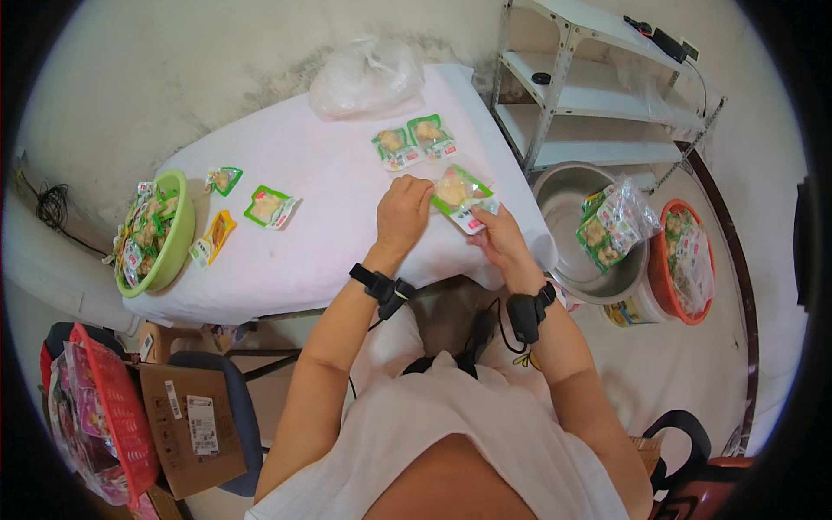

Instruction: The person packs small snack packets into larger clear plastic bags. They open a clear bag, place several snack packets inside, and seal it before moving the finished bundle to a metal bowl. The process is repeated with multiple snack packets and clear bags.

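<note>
Above the near edge of the cloth-covered table, a green-edged plastic food packet [453, 190] with a pale piece of food inside is in my two hands. My right hand [502, 239] grips its white, printed lower corner between thumb and fingers. At the packet's left edge, the curled fingers of my left hand [404, 213] pinch it; the fingertips are partly hidden. Just beyond lie two similar packets side by side, a left packet [394, 144] and a right packet [429, 133]. Clear film shows around the held packet.
A knotted clear plastic bag [367, 78] stands at the table's back. Left are a green basket [179, 224] of packets, loose green packets [268, 207] and a yellow packet [218, 237]. A steel basin [552, 195], red basket [663, 273] and metal shelf [598, 153] are right.
</note>
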Motion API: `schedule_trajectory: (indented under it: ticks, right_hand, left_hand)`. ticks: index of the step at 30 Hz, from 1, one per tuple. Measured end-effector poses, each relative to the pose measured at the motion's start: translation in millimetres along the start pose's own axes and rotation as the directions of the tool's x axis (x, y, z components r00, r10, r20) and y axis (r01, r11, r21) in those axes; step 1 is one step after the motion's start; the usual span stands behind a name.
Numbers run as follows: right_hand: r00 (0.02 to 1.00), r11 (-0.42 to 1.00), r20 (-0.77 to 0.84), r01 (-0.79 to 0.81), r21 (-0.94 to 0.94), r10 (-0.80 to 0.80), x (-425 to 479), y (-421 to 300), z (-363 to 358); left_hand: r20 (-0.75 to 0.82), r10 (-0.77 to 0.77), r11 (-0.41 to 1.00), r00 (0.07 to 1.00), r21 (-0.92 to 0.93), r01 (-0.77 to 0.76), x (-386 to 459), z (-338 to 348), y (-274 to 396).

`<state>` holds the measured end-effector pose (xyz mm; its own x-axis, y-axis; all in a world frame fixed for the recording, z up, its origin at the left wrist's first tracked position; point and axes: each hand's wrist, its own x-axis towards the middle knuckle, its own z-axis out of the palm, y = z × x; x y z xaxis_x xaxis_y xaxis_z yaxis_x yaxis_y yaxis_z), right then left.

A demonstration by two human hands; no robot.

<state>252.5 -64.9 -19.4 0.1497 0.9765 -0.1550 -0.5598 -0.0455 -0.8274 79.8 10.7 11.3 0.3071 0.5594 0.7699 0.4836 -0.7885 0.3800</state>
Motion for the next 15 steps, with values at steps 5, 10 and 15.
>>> schedule_trajectory:
  ticks: [5,10,15]
  right_hand:
    - [0.995,0.914,0.012,-0.092,0.394,0.095,43,7,43]
    - [0.979,0.809,0.177,-0.181,0.559,0.097,123,36,12]
    - [0.983,0.834,-0.028,-0.136,0.534,0.179,116,10,71]
  left_hand:
    - [-0.066,0.032,0.997,0.997,-0.065,-0.036,2,6,-5]
    - [-0.095,0.074,0.989,0.993,-0.123,-0.085,3,12,-3]
    - [-0.094,0.049,0.992,0.994,-0.11,-0.059,0,10,-7]
